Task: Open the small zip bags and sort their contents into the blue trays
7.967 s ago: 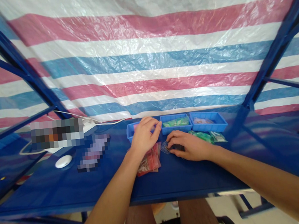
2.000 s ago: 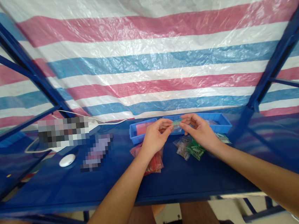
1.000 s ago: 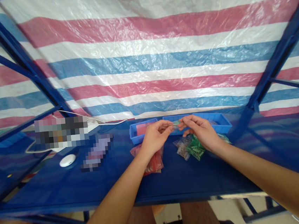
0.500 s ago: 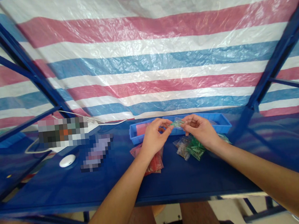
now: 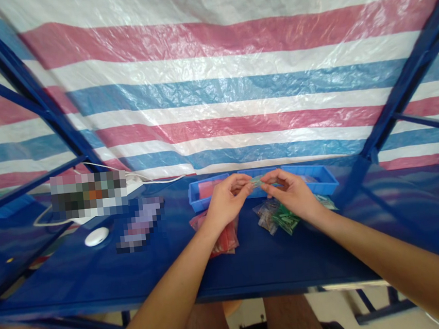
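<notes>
My left hand [image 5: 225, 201] and my right hand [image 5: 290, 194] meet above the blue table, both pinching one small clear packet with green contents [image 5: 258, 181] between thumbs and fingers. Behind them stand three blue trays: the left tray [image 5: 196, 193] holds red packets, the middle tray is mostly hidden by my hands, the right tray [image 5: 325, 179] holds pale packets. A pile of red packets [image 5: 226, 239] lies under my left wrist. A pile of green and clear packets [image 5: 277, 217] lies under my right hand.
A white mouse [image 5: 96, 236] and a white cable [image 5: 155, 181] lie at the left of the table [image 5: 98, 279]. Blue frame bars [image 5: 392, 101] rise on both sides before a striped tarp [image 5: 211, 82]. Two blurred patches sit near the mouse.
Eight seconds ago my left hand reached into the left tray and my right hand lay on the table packets. Since then both hands rose and hold one green packet, fingers shifting slightly.
</notes>
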A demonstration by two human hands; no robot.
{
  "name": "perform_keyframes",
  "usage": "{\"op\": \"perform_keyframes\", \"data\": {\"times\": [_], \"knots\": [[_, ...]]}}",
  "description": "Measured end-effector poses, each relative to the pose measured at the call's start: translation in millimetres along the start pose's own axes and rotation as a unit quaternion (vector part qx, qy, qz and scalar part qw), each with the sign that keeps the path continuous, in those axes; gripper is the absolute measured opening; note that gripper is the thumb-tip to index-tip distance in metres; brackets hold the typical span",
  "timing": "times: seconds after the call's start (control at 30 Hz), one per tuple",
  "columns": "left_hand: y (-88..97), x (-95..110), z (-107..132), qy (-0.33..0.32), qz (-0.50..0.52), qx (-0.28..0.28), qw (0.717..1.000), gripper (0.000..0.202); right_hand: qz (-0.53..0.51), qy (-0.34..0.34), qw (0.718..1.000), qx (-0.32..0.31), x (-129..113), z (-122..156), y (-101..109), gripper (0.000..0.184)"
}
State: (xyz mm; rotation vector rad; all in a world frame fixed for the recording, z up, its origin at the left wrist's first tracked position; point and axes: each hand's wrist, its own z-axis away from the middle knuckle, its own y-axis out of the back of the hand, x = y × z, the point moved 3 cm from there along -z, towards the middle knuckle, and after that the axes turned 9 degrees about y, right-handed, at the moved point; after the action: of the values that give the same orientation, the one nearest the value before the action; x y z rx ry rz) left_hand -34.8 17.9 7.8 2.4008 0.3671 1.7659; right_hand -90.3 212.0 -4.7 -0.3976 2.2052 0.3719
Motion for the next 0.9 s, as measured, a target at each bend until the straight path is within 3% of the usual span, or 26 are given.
{"op": "perform_keyframes", "data": {"times": [0.3, 0.43, 0.53, 0.63, 0.7, 0.77, 0.9], "knots": [[-1.7, 0.1, -1.8, 0.013, 0.052, -0.020, 0.998, 0.032, 0.026, 0.023, 0.998, -0.054, -1.9, -1.5, -0.2, 0.021], [2.3, -1.4, -3.1, 0.007, 0.022, 0.018, 1.000, 0.040, 0.033, 0.009, 0.998, -0.043, -6.9, -4.4, 4.3, 0.026], [6.6, 2.1, -1.2, -0.007, -0.047, 0.051, 0.998, 0.039, 0.156, 0.060, 0.986, -0.019, -17.0, -10.8, 22.3, 0.026], [5.9, 11.8, 4.0, -0.046, -0.158, 0.037, 0.986, 0.026, 0.333, 0.106, 0.936, -0.028, -19.6, -17.8, 48.1, 0.027], [3.0, 18.4, 8.2, -0.089, -0.236, 0.014, 0.967, 0.020, 0.397, 0.071, 0.915, 0.000, -12.6, -22.0, 69.8, 0.030], [0.3, 22.2, 11.4, -0.123, -0.295, -0.005, 0.947, 0.019, 0.413, 0.007, 0.910, -0.042, -1.4, -25.5, 87.0, 0.031], [0.2, 23.6, 13.3, -0.136, -0.332, -0.012, 0.933, 0.022, 0.479, 0.024, 0.872, -0.094, -3.6, -28.7, 112.1, 0.034]]}}
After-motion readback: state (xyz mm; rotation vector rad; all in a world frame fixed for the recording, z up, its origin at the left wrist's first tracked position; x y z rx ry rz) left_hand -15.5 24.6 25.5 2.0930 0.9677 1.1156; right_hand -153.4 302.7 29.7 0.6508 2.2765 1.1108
